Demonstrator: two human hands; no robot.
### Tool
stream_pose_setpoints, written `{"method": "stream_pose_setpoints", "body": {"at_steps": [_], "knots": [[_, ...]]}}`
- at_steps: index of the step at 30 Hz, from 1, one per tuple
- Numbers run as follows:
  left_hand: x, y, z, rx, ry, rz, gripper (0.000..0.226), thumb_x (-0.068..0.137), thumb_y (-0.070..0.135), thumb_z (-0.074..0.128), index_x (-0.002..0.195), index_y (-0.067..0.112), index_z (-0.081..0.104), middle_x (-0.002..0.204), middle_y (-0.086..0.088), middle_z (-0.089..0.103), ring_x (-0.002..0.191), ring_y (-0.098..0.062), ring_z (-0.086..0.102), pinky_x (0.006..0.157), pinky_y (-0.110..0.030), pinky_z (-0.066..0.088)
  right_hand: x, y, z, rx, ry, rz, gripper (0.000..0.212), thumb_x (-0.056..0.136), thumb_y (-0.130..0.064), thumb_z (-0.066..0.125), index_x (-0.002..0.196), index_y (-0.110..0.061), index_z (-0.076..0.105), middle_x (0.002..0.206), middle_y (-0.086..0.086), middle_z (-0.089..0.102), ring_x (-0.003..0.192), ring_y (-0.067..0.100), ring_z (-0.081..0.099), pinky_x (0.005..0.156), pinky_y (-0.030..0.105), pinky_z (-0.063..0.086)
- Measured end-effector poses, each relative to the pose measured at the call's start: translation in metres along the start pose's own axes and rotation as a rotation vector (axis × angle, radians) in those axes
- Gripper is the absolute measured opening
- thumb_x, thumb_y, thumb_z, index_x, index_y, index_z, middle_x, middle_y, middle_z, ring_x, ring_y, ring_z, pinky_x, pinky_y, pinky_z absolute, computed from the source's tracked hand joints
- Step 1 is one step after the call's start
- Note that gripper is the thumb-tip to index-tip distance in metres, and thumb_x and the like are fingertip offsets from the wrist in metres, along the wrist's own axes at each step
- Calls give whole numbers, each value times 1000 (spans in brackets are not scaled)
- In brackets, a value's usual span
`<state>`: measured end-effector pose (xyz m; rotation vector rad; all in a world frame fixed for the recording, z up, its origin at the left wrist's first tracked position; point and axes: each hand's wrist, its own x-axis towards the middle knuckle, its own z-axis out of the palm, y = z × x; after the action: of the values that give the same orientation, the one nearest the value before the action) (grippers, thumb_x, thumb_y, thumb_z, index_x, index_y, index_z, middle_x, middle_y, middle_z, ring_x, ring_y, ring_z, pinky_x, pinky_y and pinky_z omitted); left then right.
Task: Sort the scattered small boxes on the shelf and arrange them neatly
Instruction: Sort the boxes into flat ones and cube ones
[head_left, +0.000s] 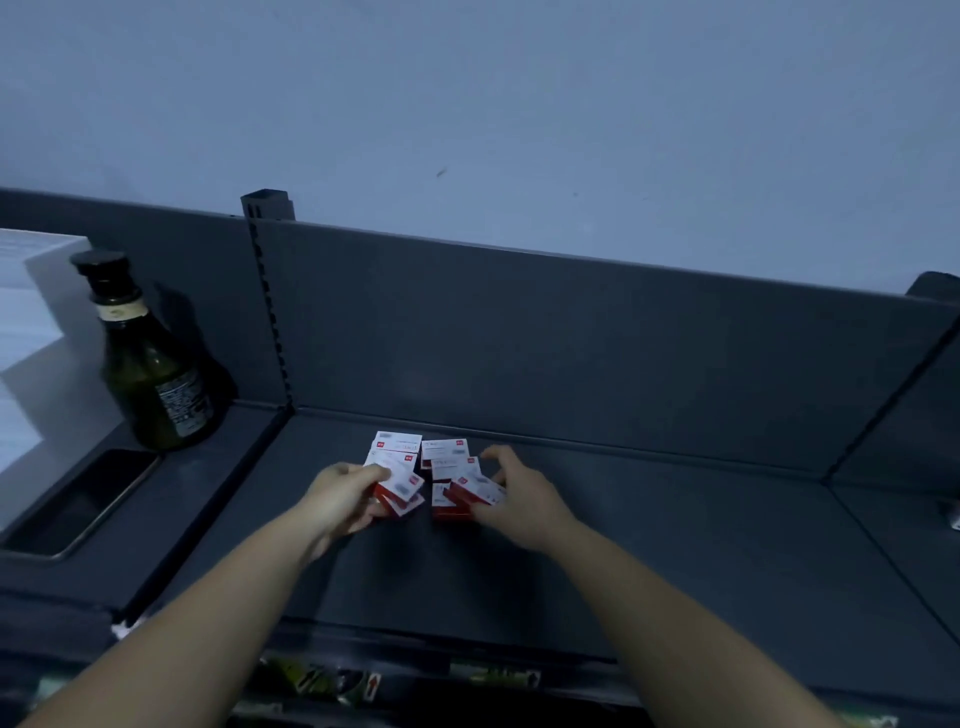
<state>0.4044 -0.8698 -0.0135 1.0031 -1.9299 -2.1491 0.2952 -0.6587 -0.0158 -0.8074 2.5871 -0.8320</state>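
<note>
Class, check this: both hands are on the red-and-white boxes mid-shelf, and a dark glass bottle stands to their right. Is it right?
No. The head view shows the dark glass bottle to the left of the red-and-white boxes. The left hand and right hand are on them.

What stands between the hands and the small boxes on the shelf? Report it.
Nothing visible. The left hand and the right hand already grip red-and-white small boxes on the shelf. The dark green bottle stands off to the left, beyond the upright, apart from them.
</note>
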Motion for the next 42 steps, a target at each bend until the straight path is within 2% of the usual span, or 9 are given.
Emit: {"method": "stream_pose_setpoints", "body": {"at_steps": [4,7,11,14,18,26,30,34,42], "knots": [[3,-13,-5,53,19,-10,22,90,19,68,104,10,54,89,-11,74,69,-20,68,59,-27,52,1,-6,12,-51,-15,-3,64,76,-45,68,131,-41,35,111,-11,65,100,15,63,102,44,45],[6,-7,-5,-17,79,38,23,89,15,70,101,8,52,87,-14,70,64,-18,66,57,-28,55,7,-11,15,18,76,20,51,76,-51,69,117,-43,39,103,-10,65,92,15,64,91,42,53],[11,0,-8,-169,97,94,24,90,10,68,100,6,47,89,-20,71,59,-23,72,49,-26,56,14,-19,17,26,140,45,50,85,-43,71,125,-31,43,105,-4,60,92,15,62,75,30,54],[24,-2,-12,-79,144,84,31,89,13,71,106,6,46,103,-22,68,80,-31,72,62,-32,61,21,-22,24,10,156,71,51,85,-40,73,125,-30,42,111,2,63,96,17,61,78,35,57],[39,-7,-12,-8,121,51,35,90,14,69,116,1,50,107,-19,69,84,-29,71,67,-33,61,28,-24,32,25,167,106,50,86,-34,73,126,-27,43,118,6,62,102,19,61,83,37,57],[47,-3,-18,779,158,166,27,89,51,62,82,25,60,97,-2,69,99,-21,61,96,-38,46,36,-23,33,-134,98,115,57,89,-45,66,135,-24,42,136,0,50,122,22,49,102,43,43],[58,0,-24,650,187,192,56,87,52,63,130,17,55,132,-7,56,123,-28,50,105,-43,43,34,-20,21,-153,151,112,52,93,-55,52,135,-25,44,136,-1,48,125,23,45,102,44,38],[59,16,-15,696,185,296,48,92,36,59,135,17,51,139,-6,51,127,-25,48,105,-41,42,31,-10,4,-139,206,151,54,97,-52,48,143,-23,40,144,1,44,131,23,41,107,43,36],[48,40,29,1178,61,554,60,98,31,48,153,24,26,159,4,27,148,-18,22,118,-40,22,15,3,-43,-245,206,155,61,99,-42,48,152,-18,30,154,2,37,138,23,37,114,41,31]]}}
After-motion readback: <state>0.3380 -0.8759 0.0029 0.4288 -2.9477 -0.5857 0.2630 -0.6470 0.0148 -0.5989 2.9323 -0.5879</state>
